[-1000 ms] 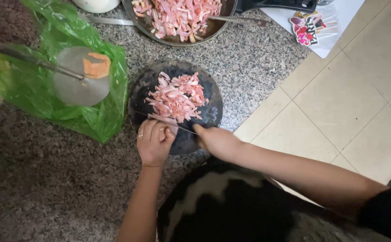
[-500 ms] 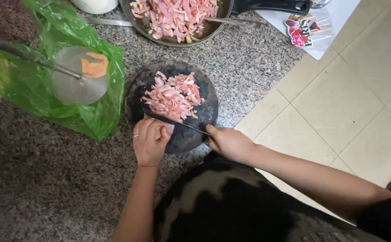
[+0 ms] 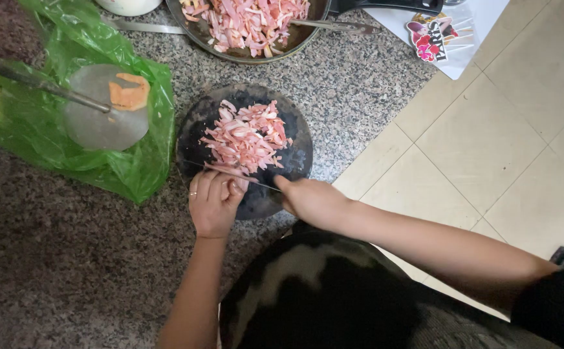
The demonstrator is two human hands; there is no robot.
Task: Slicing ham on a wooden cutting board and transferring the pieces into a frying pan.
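One heap of pink meat strips (image 3: pixel 246 137) lies on a round dark cutting board (image 3: pixel 295 155), taken here as the landmark; the heap covers the board's middle and far half. A thin knife (image 3: pixel 233 173) crosses the board's near half, its long axis running roughly left to right, blade edge against the near fringe of the heap. Left hand (image 3: pixel 212 201), at the board's near-left rim: fingers (image 3: pixel 220 187) curled and pressing down on the strip under the blade, touching the meat just beside the knife. Right hand (image 3: pixel 311 200), at the board's near-right rim: fingers clenched around the knife handle. The left hand sits nearer the heap. Beyond the board: a pan (image 3: pixel 195 29) filled with more cut strips. Left of the board: a green plastic bag (image 3: pixel 136 168) bearing a flat metal skimmer (image 3: pixel 94 126) with an orange piece (image 3: pixel 130 94). All rest on a speckled granite tabletop (image 3: pixel 49 258).
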